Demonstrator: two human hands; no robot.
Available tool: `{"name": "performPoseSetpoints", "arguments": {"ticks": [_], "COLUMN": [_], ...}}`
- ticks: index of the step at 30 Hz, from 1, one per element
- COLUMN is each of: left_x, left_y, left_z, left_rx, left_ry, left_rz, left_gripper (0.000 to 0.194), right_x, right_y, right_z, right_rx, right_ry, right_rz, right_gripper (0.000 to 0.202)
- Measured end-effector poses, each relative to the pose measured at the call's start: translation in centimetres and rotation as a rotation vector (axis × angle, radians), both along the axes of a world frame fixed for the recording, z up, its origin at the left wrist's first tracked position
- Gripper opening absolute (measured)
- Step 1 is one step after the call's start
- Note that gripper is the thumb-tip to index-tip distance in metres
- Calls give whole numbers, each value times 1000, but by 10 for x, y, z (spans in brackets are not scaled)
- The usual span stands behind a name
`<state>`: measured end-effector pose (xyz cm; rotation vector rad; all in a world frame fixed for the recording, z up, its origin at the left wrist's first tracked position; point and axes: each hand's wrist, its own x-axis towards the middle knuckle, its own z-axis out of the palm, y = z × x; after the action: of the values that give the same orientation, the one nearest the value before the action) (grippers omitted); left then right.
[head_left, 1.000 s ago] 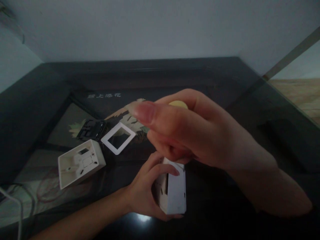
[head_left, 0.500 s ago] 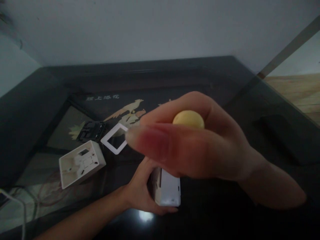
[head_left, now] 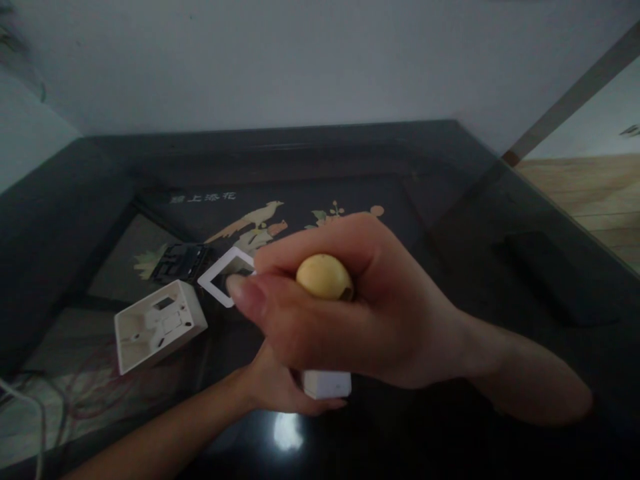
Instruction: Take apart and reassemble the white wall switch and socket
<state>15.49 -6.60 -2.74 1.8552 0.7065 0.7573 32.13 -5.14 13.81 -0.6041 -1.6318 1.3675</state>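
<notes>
My right hand (head_left: 345, 300) is closed round what looks like a screwdriver (head_left: 325, 277), seen nearly end-on. Its rounded yellow handle end points up at me, and its shaft is hidden beneath the hand. Below and behind it, my left hand (head_left: 280, 383) grips a white plastic housing (head_left: 327, 385) by its side, near the table's front. My right hand covers most of that housing, so where the tool's tip is cannot be seen. A white square frame (head_left: 213, 280) lies just past my right thumb, partly covered by it.
A white open wall box (head_left: 160, 327) lies tilted on the dark glossy table (head_left: 430, 427) at left, with a black slotted part (head_left: 181, 262) behind it. Cables (head_left: 43, 420) run at the lower left. A dark flat object (head_left: 555, 277) lies at right.
My right hand with the screwdriver has shifted left and down, farther from the camera, and now covers more of the white housing. My left hand keeps its grip. The view has shifted slightly.
</notes>
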Motion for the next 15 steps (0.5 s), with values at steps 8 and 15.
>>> {"name": "performPoseSetpoints", "arguments": {"ticks": [8,15], "left_x": [5,9], "left_y": [3,0], "left_z": [14,17], "left_rx": [237,284], "left_ry": [-129,-31], "left_rz": [49,70], "left_gripper": [72,73], "right_x": [3,5], "right_y": [0,-2], "right_z": [7,3], "right_rx": [4,86], "right_ry": [-41,-31], "right_rz": [-284,-249], "right_gripper": [44,41]}}
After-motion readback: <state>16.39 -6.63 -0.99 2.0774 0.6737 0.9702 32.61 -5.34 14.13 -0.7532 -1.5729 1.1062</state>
